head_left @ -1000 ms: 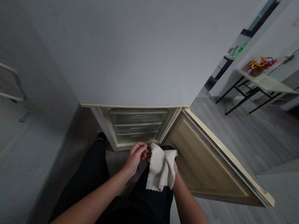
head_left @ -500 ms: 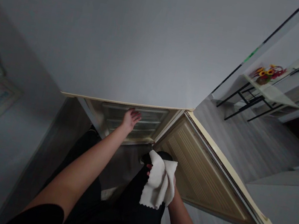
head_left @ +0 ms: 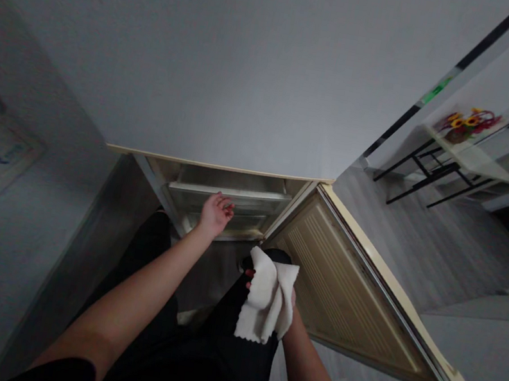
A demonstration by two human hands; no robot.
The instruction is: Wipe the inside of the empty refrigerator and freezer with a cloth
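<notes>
White cloth (head_left: 266, 296) is the closest thing to us, bunched up in the right hand (head_left: 290, 302), which is almost totally hidden behind it, so we only catch a bit of finger poking out at the left edge, gripping the fabric. It looks soft and a bit thick, folded over on itself, with a wavy scalloped hem along the bottom. It hangs just above our dark trousers (head_left: 208, 352), which are so dim we can't make out any texture on them.

A bit further out, the left hand (head_left: 215, 213) is curled over the front lip of the top freezer drawer (head_left: 253, 198), fingers bent round the edge, red polish on the nails. The drawer is clear, slightly frosty-looking plastic, sticking out from the cream cabinet. There's another drawer below it, but it's mostly covered by the hand and wrist, so hard to say much.

To the right, the open freezer door (head_left: 354, 292) swings out over the grey wood-look floor (head_left: 421, 244); its inner face is ribbed beige plastic and its far corner gets cut off near the frame edge. Above it all, the big upper fridge door (head_left: 236, 64) is plain, matte and light grey.

Way back on the right there's a small worktop (head_left: 471, 160) on black legs with a basket of sunflowers (head_left: 466, 122), pretty blurry. A green label on the far wall is too small to read.
</notes>
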